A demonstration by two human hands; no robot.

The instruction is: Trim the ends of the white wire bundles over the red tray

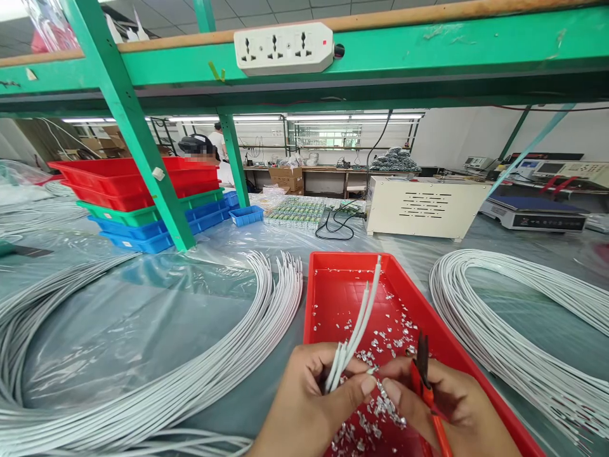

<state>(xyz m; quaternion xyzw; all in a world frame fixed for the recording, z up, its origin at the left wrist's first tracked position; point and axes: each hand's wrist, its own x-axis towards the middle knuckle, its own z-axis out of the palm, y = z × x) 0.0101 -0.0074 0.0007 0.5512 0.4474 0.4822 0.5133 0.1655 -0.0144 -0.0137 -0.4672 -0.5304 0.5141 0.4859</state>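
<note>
My left hand (309, 406) is closed around several short white cable ends (364, 320), which stick up above the fingers. Its thumb and forefinger pinch one cable end over the red tray (345, 259). My right hand (457, 400) has its thumb and fingertips at that same end, almost touching the left fingertips. Red-handled cutters (422, 362) with dark blades rest in the right hand, blades pointing up. Shiny silver foil scraps (380, 406) lie scattered in the tray below both hands. The exact tip being pinched is hidden by the fingers.
Coiled white cables (228, 355) lie to the left, and another coil (476, 304) lies right of the tray. Behind are stacked bins (143, 184), circuit boards (295, 212), a cream metal box (423, 206) and a scale (533, 216). A green shelf beam (428, 51) crosses overhead.
</note>
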